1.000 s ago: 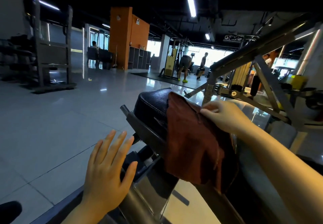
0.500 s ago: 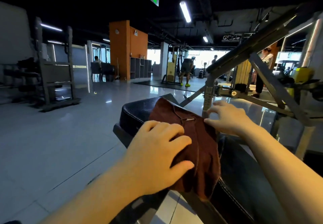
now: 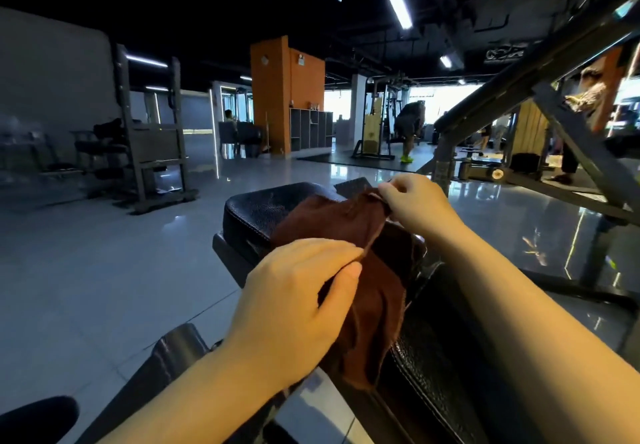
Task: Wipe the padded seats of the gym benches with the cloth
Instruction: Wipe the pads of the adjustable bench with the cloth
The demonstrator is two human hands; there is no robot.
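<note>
Brown cloth (image 3: 360, 270) lies draped over the black padded seat (image 3: 256, 211), running from the seat's far right corner down across its near edge, then hanging past the gap onto the next pad (image 3: 446, 357). Cloth is soft, napped, creased into long folds, with a frayed lower hem. Seat is pebbled black vinyl with rounded corners and a stitched seam along the side; it sits on a flat grey metal frame (image 3: 225, 253).

Left hand (image 3: 298, 308): thumb and curled fingers pinch a fold of cloth at the seat's near edge. Right hand (image 3: 415, 201): fingertips pinch the cloth's top corner at the seat's far right corner. Cloth is pulled taut between the two hands.

Right of the seat, an angled grey steel machine frame (image 3: 540, 73) with square-section struts. Floor (image 3: 86, 270) is glossy grey tile showing light reflections. Orange pillar (image 3: 284, 93) and a grey rack (image 3: 152, 138) stand far back; a person (image 3: 410, 125) bends over by a yellow machine.

Versus 0.5 s ago: the left hand lay on top of the cloth, now it pinches a fold. The right hand has gone from resting at the cloth's edge to lifting its corner. The cloth is stretched longer, less bunched. Versus 1.0 s ago, the left hand was open and off the cloth entirely.
</note>
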